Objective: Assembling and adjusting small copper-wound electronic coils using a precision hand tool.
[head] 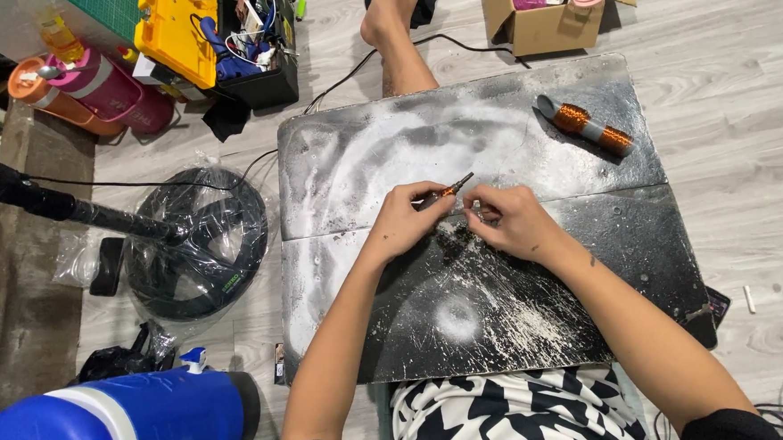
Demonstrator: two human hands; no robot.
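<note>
Copper-wound rod (448, 190) (tip slanting up-right) pinched by left hand (405, 221); right hand (509, 219) clasps its wire.

Head camera looks steeply down, close over the black board (503, 312).

I see a black board (503, 312) streaked with white powder, and on it a grey spool (585, 126) wound in orange. My lap shows a black-and-white patterned cloth (518, 414). Beside me sit a blue-and-white jug (117, 426) and a yellow case (172, 31).
</note>
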